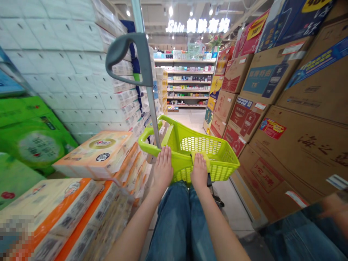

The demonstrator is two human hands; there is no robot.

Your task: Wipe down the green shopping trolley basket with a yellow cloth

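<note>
A lime-green plastic shopping basket (217, 152) stands low in the aisle in front of me, with nothing visible inside it. A grey telescopic pull handle (144, 61) rises from its near left corner. My left hand (163, 167) rests on the basket's near rim beside the pole, fingers together and laid over the edge. My right hand (199, 170) grips the near rim at a yellow-green tab, fingers curled over it. My knees in blue jeans are just below both hands.
Orange-and-white tissue packs (100, 154) are stacked on the left, with white packs (67, 54) and green packs (29, 134) behind. Brown cartons (299, 145) wall the right side. The narrow tiled aisle (190, 116) leads to store shelves (187, 83) far ahead.
</note>
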